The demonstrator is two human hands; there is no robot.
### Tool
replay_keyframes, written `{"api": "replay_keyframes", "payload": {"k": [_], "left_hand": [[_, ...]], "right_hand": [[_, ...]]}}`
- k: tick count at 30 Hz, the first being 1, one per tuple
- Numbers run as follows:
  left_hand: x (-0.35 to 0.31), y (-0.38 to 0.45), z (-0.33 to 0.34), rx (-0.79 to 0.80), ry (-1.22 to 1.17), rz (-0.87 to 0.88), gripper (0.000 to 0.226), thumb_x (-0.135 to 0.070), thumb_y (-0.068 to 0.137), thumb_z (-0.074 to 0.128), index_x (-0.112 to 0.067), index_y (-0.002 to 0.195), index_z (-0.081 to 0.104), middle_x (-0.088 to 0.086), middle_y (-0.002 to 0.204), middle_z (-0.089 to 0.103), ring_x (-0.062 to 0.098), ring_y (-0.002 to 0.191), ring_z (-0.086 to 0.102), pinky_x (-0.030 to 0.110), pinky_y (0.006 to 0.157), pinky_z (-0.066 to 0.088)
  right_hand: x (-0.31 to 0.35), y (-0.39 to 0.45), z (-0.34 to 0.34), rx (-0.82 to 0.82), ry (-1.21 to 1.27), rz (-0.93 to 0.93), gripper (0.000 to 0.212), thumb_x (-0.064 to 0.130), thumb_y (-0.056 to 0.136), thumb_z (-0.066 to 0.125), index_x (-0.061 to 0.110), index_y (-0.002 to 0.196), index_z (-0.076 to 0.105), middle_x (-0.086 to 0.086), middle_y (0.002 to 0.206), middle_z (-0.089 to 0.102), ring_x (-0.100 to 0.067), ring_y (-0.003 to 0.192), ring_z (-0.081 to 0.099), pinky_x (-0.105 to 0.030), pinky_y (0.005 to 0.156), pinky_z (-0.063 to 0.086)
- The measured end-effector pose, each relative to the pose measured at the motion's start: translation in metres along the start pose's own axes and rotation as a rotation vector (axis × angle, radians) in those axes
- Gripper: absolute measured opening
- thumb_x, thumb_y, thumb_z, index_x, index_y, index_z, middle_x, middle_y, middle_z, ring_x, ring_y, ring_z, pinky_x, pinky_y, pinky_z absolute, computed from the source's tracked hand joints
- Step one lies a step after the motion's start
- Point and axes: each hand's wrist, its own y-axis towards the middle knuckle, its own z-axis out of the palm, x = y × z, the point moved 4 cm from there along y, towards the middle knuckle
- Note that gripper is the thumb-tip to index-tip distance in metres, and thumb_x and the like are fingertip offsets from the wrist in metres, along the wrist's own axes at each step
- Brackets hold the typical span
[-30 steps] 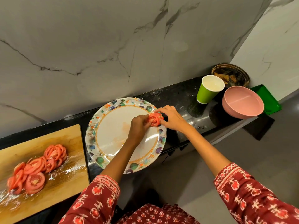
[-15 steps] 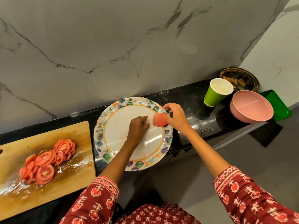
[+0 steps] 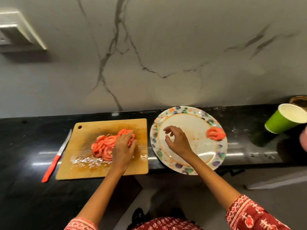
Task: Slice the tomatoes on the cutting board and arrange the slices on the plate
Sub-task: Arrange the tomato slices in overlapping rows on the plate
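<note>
A pile of red tomato slices (image 3: 104,145) lies on the wooden cutting board (image 3: 86,170). My left hand (image 3: 123,146) is down on the right side of the pile, fingers curled around some slices. The white plate with a coloured rim (image 3: 187,120) sits to the right of the board. A few tomato slices (image 3: 215,133) lie together near its right rim. My right hand (image 3: 176,140) hovers over the left part of the plate, fingers loosely curled and holding nothing.
A knife with a red handle (image 3: 55,158) lies on the black counter left of the board. A green paper cup (image 3: 285,119) stands right of the plate, with a pink bowl's edge (image 3: 304,140) beside it. A marble wall rises behind.
Both hands left the slices on the plate's right rim. My left hand moved left onto the pile on the board; my right hand drew back over the plate. The view swung left.
</note>
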Motion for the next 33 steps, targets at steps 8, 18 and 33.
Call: {"api": "replay_keyframes", "payload": {"k": [8, 18, 33], "left_hand": [[0.097, -0.009, -0.077, -0.019, 0.009, -0.147, 0.039, -0.008, 0.084, 0.063, -0.009, 0.122, 0.058, 0.014, 0.110, 0.064, 0.029, 0.102, 0.058, 0.042, 0.085, 0.049], [0.134, 0.006, -0.094, 0.003, -0.136, -0.131, 0.037, -0.012, 0.082, 0.067, -0.005, 0.117, 0.061, 0.011, 0.108, 0.066, 0.018, 0.095, 0.061, 0.028, 0.079, 0.050], [0.148, 0.007, -0.099, 0.063, -0.276, -0.122, 0.034, -0.008, 0.080, 0.067, -0.006, 0.114, 0.063, 0.006, 0.100, 0.068, 0.012, 0.090, 0.061, 0.025, 0.082, 0.052]], "right_hand": [[0.078, 0.020, 0.085, 0.161, -0.043, -0.027, 0.025, 0.019, 0.087, 0.058, 0.010, 0.110, 0.057, -0.005, 0.104, 0.062, -0.020, 0.099, 0.054, -0.027, 0.077, 0.042], [0.119, 0.049, 0.122, 0.192, -0.308, -0.037, 0.033, 0.025, 0.091, 0.055, 0.012, 0.121, 0.053, -0.005, 0.119, 0.056, -0.019, 0.114, 0.045, -0.024, 0.082, 0.038], [0.135, 0.068, 0.141, 0.510, -0.062, 0.185, 0.005, 0.009, 0.084, 0.065, 0.010, 0.088, 0.062, 0.008, 0.079, 0.054, -0.009, 0.081, 0.054, -0.014, 0.056, 0.039]]}}
